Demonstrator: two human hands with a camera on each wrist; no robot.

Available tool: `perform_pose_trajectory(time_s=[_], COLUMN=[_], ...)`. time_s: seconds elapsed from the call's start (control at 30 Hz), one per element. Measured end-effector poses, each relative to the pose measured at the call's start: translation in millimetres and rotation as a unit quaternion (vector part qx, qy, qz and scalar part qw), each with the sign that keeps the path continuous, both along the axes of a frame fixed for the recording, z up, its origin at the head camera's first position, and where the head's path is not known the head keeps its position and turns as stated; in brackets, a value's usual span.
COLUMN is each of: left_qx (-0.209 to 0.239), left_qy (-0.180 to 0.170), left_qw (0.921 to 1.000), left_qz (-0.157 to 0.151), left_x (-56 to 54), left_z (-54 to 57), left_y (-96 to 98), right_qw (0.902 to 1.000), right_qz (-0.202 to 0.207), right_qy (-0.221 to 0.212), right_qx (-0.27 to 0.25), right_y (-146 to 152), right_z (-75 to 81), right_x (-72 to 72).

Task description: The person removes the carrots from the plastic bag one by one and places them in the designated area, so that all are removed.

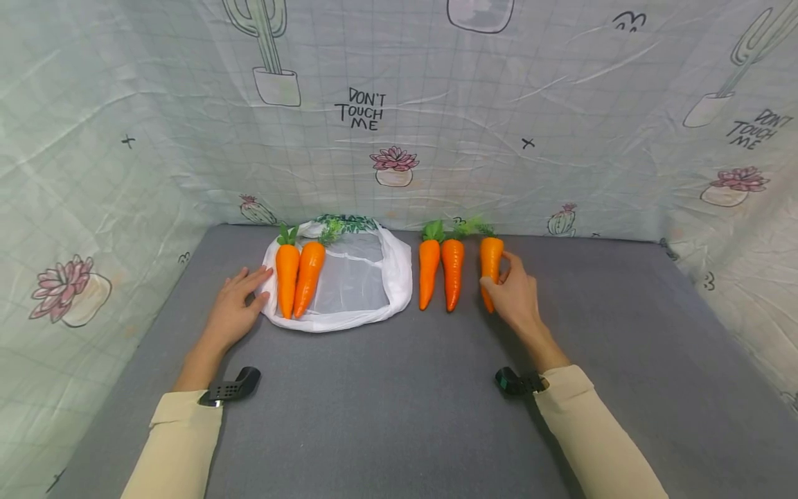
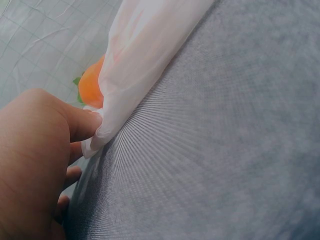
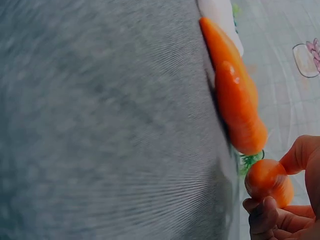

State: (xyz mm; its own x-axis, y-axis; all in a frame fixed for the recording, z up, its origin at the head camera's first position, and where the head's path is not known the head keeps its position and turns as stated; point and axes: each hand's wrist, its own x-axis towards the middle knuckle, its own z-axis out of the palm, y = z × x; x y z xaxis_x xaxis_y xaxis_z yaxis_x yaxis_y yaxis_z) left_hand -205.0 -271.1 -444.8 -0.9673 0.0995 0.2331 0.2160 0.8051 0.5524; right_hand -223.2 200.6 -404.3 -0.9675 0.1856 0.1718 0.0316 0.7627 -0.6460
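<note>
My left hand (image 1: 237, 308) is at the left rim of a white plastic bag (image 1: 399, 270); in the left wrist view its thumb and forefinger pinch the bag's edge (image 2: 117, 107). The bag lies with its mouth spread wide, and two orange carrots (image 1: 308, 277) with green tops rest in its left part. On the right, my right hand (image 1: 517, 294) grips another carrot (image 1: 491, 253) between thumb and fingers, its leafy end pointing away. In the right wrist view the blunt end of this carrot (image 3: 270, 182) shows between the fingers.
Two more carrots, one on the left (image 1: 428, 270) and one beside it (image 1: 453, 270), lie between the bag and my right hand. Grey cloth (image 1: 374, 409) covers the table. A printed curtain (image 1: 467, 90) rises behind and along both sides.
</note>
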Motion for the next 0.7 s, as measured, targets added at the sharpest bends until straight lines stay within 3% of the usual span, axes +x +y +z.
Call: perform_pose_trajectory(time_s=[0.37, 0.7], left_qx=[0.004, 0.006], left_qy=[0.006, 0.014], left_qw=[1.0000, 0.9999], left_qz=[0.001, -0.002], left_x=[-0.1, 0.2], left_z=[-0.9, -2.1], left_y=[-0.1, 0.6], right_qw=[0.9992, 0.9987], right_qz=[0.023, 0.034], right_qy=[-0.028, -0.027], right_qx=[0.015, 0.026], right_y=[1.9, 2.3], right_z=[-9.9, -11.7], right_x=[-2.8, -2.3])
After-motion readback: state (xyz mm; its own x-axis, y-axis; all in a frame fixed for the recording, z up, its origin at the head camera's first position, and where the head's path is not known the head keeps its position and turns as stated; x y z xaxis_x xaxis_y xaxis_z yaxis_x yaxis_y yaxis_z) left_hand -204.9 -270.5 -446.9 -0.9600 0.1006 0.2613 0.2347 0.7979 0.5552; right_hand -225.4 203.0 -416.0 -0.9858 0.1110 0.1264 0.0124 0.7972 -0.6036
